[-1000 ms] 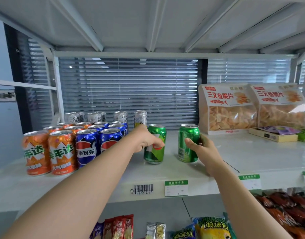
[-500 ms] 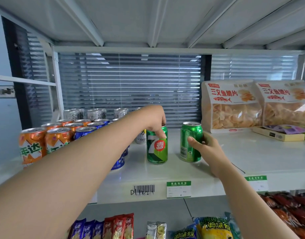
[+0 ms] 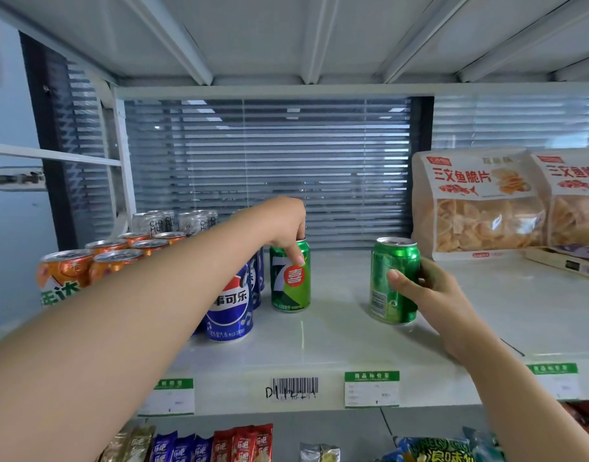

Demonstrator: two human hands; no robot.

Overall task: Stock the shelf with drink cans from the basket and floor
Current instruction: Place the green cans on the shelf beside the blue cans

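The shelf (image 3: pixel 336 341) groups drinks by brand, so one green can (image 3: pixel 290 285) stands label-forward just beside the blue cans (image 3: pixel 231 305), the left hand (image 3: pixel 283 225) pinching its rim from above (probably to turn it). The right hand (image 3: pixel 433 291) wraps a second green can (image 3: pixel 394 258), standing well apart.

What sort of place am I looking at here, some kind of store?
Most likely a small shop, or a mock-up of one. The shelf edge carries price tags and a barcode, drink cans stand in rows by brand, and snack bags sit beside them.
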